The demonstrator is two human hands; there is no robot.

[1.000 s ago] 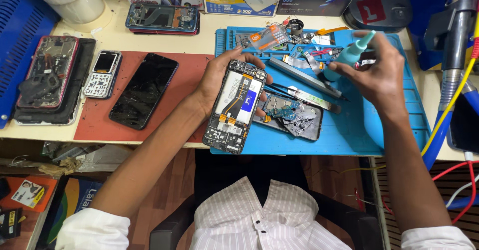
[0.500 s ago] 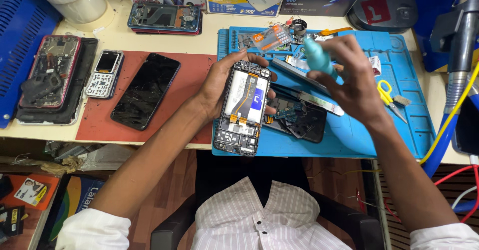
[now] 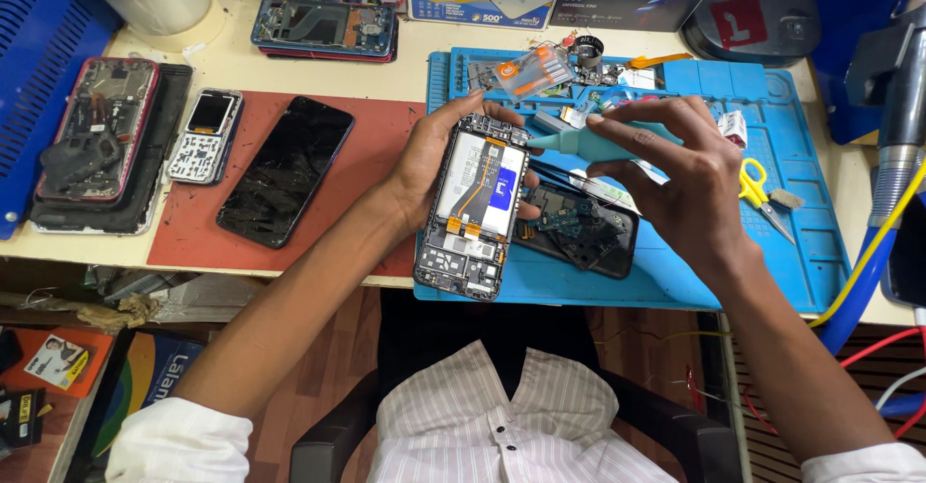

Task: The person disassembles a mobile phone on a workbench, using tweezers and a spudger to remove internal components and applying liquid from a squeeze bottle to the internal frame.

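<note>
While the left hand [image 3: 439, 160] still gripped the opened phone [image 3: 473, 208] above the blue mat [image 3: 666, 271], the right hand [image 3: 675, 174], clenched on the teal blower [image 3: 588, 141], had swung left, bringing its nozzle to the phone's upper edge.

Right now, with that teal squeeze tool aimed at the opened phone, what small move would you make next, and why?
Probably ease the teal nozzle tool a little closer to the opened phone. The right hand has its tip at the phone's top edge, and the left hand holds the phone tilted off the blue mat.
</note>
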